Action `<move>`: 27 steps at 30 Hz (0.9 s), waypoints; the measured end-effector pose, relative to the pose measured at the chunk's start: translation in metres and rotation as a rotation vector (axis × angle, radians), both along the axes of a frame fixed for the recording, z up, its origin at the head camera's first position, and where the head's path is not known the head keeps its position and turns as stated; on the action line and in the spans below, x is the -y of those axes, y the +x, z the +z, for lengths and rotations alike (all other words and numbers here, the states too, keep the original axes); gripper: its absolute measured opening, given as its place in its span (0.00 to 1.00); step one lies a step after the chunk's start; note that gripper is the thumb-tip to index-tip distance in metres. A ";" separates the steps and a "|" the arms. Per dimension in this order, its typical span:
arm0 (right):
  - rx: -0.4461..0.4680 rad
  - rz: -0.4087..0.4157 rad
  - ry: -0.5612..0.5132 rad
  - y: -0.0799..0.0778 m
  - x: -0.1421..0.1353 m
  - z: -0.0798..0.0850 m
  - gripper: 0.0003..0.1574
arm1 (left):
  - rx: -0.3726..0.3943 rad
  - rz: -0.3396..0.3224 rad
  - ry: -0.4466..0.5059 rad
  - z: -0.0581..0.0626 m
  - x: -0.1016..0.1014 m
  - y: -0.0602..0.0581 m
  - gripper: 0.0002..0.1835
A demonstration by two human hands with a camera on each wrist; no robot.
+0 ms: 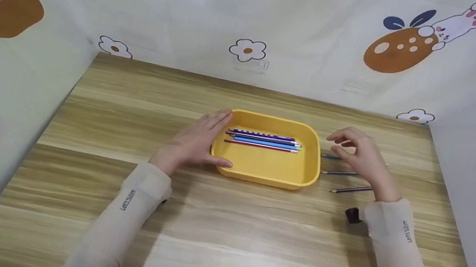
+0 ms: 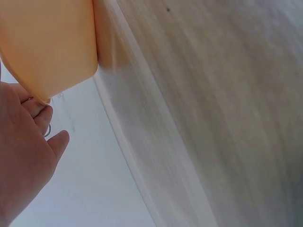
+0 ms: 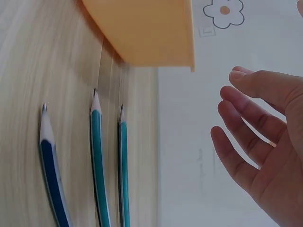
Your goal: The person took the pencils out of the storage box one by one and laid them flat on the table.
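The rectangular yellow tray (image 1: 266,165) sits flat near the middle of the table (image 1: 248,243), its long sides running across the person's front, so its interior faces both hands. The left hand (image 1: 194,143) is spread around the tray's left end: the fingers lie extended along the outside toward the far corner, and the thumb crosses the near rim. This contact, without a closed grip, presumably braces the tray against sliding. Inside, a small bundle of pencils (image 1: 265,143), among them a blue one and a dark red one, lies parallel to the long sides, nearer the far wall; that alignment probably suits their length. Pale ends point right. To the right of the tray, three loose pencils lie apart on the table: a dark blue pencil (image 3: 53,182) nearest the person, then two teal pencils (image 3: 97,156). Their sharpened tips face the tray, and the gaps between them should allow separate access. The right hand (image 1: 363,158) is raised above this row, just beside the tray's right end, fingers loosely bent, thumb parted from them, holding nothing.
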State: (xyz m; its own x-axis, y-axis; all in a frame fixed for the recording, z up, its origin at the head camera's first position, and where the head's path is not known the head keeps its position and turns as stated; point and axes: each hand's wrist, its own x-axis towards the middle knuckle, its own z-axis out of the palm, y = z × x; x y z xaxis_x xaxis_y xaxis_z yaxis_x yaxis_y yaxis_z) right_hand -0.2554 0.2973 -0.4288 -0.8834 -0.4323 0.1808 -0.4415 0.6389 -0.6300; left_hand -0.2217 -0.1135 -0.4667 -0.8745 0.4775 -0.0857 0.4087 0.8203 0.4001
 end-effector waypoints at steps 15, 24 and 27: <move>0.057 0.032 -0.063 0.002 0.024 0.000 0.11 | -0.012 -0.023 0.015 0.000 0.001 -0.002 0.66; 0.071 0.060 -0.056 0.001 0.037 -0.003 0.11 | -0.009 -0.023 0.023 -0.002 0.001 -0.003 0.67; 0.071 0.066 -0.050 0.001 0.041 -0.005 0.12 | -0.007 -0.019 0.024 -0.001 0.000 -0.002 0.67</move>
State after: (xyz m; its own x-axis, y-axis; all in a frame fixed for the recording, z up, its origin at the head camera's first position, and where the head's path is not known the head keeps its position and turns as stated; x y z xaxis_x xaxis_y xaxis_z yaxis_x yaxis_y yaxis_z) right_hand -0.2543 0.2560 -0.4336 -0.8646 -0.4821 0.1416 -0.4348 0.5766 -0.6917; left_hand -0.2240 -0.1140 -0.4680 -0.8658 0.4958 -0.0676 0.4271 0.8026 0.4165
